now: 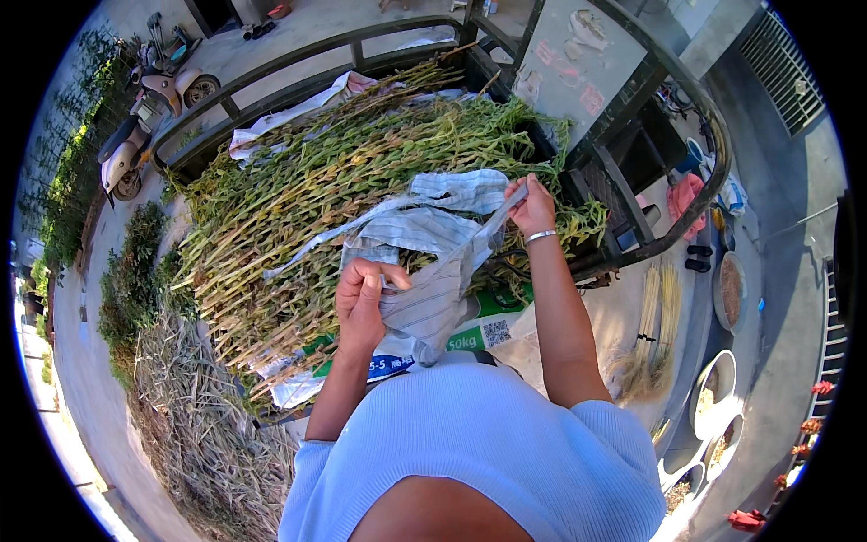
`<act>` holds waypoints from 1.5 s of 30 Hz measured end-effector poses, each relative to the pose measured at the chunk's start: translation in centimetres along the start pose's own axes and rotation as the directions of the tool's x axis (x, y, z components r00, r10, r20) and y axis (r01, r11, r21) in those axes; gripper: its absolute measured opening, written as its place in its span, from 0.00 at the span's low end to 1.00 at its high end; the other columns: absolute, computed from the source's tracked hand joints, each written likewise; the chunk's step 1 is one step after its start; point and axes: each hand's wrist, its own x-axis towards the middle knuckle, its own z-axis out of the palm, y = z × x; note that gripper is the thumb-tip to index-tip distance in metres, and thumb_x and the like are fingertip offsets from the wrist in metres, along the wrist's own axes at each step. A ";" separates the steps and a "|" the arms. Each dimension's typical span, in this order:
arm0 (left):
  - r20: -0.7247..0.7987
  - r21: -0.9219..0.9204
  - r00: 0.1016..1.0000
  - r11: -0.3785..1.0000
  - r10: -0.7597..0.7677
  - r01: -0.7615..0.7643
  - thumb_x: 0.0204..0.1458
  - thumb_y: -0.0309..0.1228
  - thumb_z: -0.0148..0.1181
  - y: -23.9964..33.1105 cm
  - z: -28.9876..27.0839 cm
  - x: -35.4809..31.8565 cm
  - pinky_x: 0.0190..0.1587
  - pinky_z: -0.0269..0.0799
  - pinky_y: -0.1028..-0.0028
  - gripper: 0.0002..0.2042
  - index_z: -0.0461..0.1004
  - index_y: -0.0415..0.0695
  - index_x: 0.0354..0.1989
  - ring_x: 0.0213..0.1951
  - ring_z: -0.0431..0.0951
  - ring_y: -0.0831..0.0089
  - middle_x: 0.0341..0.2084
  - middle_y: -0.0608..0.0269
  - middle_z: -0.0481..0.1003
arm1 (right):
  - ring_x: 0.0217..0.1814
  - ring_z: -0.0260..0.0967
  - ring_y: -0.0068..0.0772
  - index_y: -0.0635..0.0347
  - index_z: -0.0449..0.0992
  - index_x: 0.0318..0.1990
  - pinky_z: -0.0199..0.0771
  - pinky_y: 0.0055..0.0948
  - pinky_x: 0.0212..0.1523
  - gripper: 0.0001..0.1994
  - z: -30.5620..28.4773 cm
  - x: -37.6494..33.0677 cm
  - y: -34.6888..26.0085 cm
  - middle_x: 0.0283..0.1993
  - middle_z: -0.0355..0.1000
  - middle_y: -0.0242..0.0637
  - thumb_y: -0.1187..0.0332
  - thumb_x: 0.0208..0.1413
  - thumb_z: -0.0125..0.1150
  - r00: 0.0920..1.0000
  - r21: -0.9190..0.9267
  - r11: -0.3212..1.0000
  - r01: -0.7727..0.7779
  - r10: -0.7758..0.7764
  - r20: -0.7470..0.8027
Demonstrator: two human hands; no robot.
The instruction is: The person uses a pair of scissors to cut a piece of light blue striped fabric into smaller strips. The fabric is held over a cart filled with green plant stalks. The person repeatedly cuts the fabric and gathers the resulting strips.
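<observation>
A grey-and-white striped cloth sack [424, 271] is held at the picture's centre between both hands. The left hand [361, 303] is clenched on a bunched fold at about seven o'clock of the sack; the right hand [531, 208], with a silver bangle at the wrist, is pinched on a taut edge at about two o'clock. The sack's lower part is hidden behind the person's light blue knitted top [488, 452]. Beneath and beyond it, toward twelve o'clock, a heap of green leafy stalks with pods [343, 172] is piled in a dark metal-railed cart [298, 63], whose bed is hidden by the load. A white printed woven bag [470, 334] is partly covered under the sack. Dry straw [199, 425] lies at eight o'clock. Open paved ground is seen at three o'clock, where round basins [713, 388] are cut off by the rim. A parked scooter [144, 117] stands at ten o'clock.
</observation>
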 end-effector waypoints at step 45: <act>-0.081 0.264 0.993 0.959 -0.087 0.106 0.49 0.27 0.60 2.5 -3.3 2.7 0.33 0.60 0.84 0.11 0.71 0.38 0.41 0.32 0.64 0.84 0.32 0.69 0.69 | 0.22 0.53 0.11 0.61 0.69 0.22 0.55 0.18 0.21 0.09 10.3 -17.3 6.5 0.19 0.62 0.22 0.72 0.50 0.60 0.599 -0.271 0.800 0.535 -0.133 0.790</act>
